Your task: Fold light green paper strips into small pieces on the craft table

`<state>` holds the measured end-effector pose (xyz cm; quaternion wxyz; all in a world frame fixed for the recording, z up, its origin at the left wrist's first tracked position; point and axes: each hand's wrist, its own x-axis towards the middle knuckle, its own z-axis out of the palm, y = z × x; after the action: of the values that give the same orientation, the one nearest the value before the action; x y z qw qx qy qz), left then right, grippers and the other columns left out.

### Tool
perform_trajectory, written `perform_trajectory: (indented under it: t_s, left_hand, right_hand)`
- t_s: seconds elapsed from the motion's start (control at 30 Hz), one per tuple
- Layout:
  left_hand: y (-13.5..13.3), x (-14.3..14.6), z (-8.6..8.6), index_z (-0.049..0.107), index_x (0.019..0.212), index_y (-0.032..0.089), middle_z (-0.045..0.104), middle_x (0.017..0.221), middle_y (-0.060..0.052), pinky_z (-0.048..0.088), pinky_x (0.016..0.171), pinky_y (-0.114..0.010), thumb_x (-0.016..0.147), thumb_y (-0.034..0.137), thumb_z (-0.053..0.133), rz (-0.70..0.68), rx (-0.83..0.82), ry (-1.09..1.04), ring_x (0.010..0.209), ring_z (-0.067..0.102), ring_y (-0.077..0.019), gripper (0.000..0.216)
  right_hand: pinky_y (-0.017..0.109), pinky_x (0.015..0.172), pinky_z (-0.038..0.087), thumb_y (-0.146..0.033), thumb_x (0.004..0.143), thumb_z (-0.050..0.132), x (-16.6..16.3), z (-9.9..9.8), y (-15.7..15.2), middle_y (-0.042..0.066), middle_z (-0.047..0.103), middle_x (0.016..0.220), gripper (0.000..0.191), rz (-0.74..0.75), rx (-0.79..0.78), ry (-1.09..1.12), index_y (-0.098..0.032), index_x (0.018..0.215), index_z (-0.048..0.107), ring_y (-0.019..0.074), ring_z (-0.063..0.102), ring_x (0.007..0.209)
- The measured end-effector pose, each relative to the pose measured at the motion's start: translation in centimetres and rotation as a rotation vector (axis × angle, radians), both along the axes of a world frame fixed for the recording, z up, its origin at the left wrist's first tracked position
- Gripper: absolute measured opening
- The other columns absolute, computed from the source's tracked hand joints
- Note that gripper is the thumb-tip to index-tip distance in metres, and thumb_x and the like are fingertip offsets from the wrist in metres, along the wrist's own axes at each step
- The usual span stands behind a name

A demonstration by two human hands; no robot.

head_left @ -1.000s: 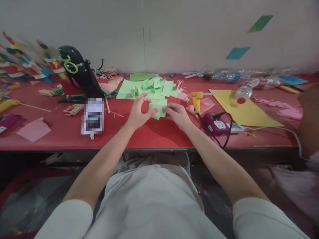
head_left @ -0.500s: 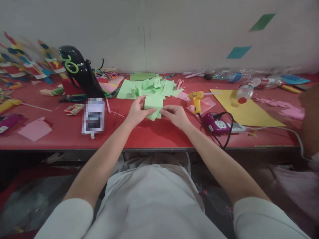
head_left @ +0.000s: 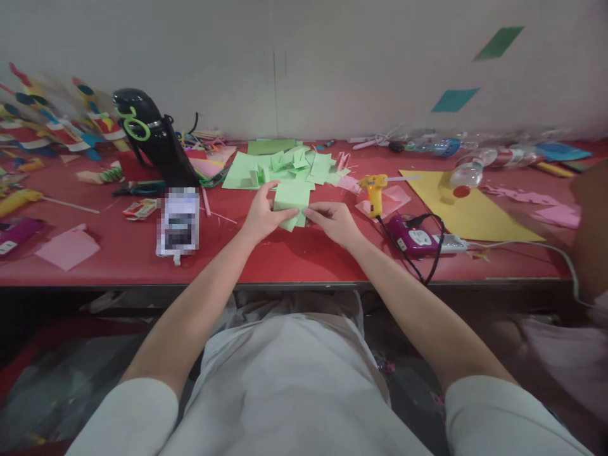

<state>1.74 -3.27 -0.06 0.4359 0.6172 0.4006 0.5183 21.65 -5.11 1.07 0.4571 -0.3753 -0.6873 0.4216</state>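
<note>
A light green piece of folded paper (head_left: 291, 194) is held up over the red table, near its middle. My left hand (head_left: 264, 214) grips it at the left side, thumb across the front and fingers behind. My right hand (head_left: 332, 221) pinches its lower right edge between thumb and fingers. Loose corners of green paper stick out below the fold. Just behind it lie several folded green paper pieces (head_left: 297, 159) on flat green sheets (head_left: 237, 171).
A yellow glue gun (head_left: 375, 193) stands right of my hands, by a purple power socket (head_left: 412, 237) with cables. Further right are a yellow sheet (head_left: 489, 218) and plastic bottles (head_left: 468, 174). Left are a blurred-out phone (head_left: 178, 221) and a black bottle (head_left: 152, 136). Another person's arm (head_left: 591, 234) shows far right.
The paper and my left hand have shifted very slightly to the left. Both hands keep their hold on it, and the things on the table stay where they were.
</note>
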Motion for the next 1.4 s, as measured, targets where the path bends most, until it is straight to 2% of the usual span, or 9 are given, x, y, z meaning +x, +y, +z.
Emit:
perform_trajectory:
  t_s: [0.3,0.6,0.87,1.13,1.27,1.4]
  left_hand:
    - [-0.2,0.1,0.2,0.039,0.134,0.022,0.072,0.081,-0.005,0.058,0.061,-0.042,0.063,0.034,0.086,0.030,0.035,0.054,0.073,0.071,-0.0279,0.085]
    - [0.0,0.1,0.1,0.037,0.134,0.022,0.072,0.094,-0.008,0.059,0.065,-0.040,0.064,0.034,0.084,0.036,0.042,0.038,0.080,0.071,-0.0271,0.085]
    - [0.3,0.1,-0.4,0.039,0.132,0.022,0.071,0.091,-0.006,0.058,0.064,-0.039,0.063,0.031,0.084,0.059,0.039,0.020,0.078,0.071,-0.0254,0.083]
    - [0.7,-0.1,-0.8,0.040,0.134,0.023,0.071,0.093,-0.008,0.058,0.069,-0.045,0.061,0.035,0.086,0.062,0.052,0.063,0.081,0.070,-0.0278,0.087]
    - [0.5,0.0,-0.5,0.040,0.134,0.021,0.071,0.094,-0.008,0.058,0.070,-0.047,0.061,0.033,0.086,0.060,0.019,0.044,0.081,0.070,-0.0290,0.088]
    - [-0.3,0.2,0.3,0.039,0.134,0.021,0.072,0.092,-0.007,0.057,0.073,-0.044,0.063,0.032,0.084,0.056,-0.015,0.046,0.081,0.070,-0.0272,0.085]
  right_hand:
    - [0.032,0.070,0.055,-0.052,0.082,0.066,-0.2,0.0,-0.2,0.002,0.067,0.066,0.035,0.003,0.040,-0.049,-0.019,0.074,0.071,0.0163,0.064,0.064]
    - [0.035,0.075,0.058,-0.043,0.074,0.074,0.0,-0.2,0.1,0.004,0.073,0.080,0.030,0.026,-0.036,0.084,-0.017,0.090,0.073,0.0165,0.067,0.071]
    - [0.035,0.073,0.057,-0.045,0.077,0.071,-0.2,-0.2,0.0,0.004,0.071,0.072,0.029,-0.026,0.023,0.023,-0.018,0.087,0.075,0.0169,0.066,0.067]
    - [0.035,0.072,0.056,-0.042,0.079,0.070,-0.2,-0.6,0.1,0.003,0.071,0.070,0.026,-0.042,0.059,0.002,-0.019,0.087,0.077,0.0175,0.065,0.066]
    - [0.035,0.072,0.056,-0.042,0.080,0.069,-0.2,-0.6,0.0,0.003,0.071,0.070,0.026,-0.047,0.066,-0.008,-0.018,0.088,0.077,0.0180,0.066,0.067]
    - [0.034,0.072,0.056,-0.042,0.081,0.067,-0.2,-0.5,-0.1,0.004,0.073,0.075,0.028,-0.037,0.086,-0.027,-0.017,0.090,0.077,0.0181,0.066,0.069]
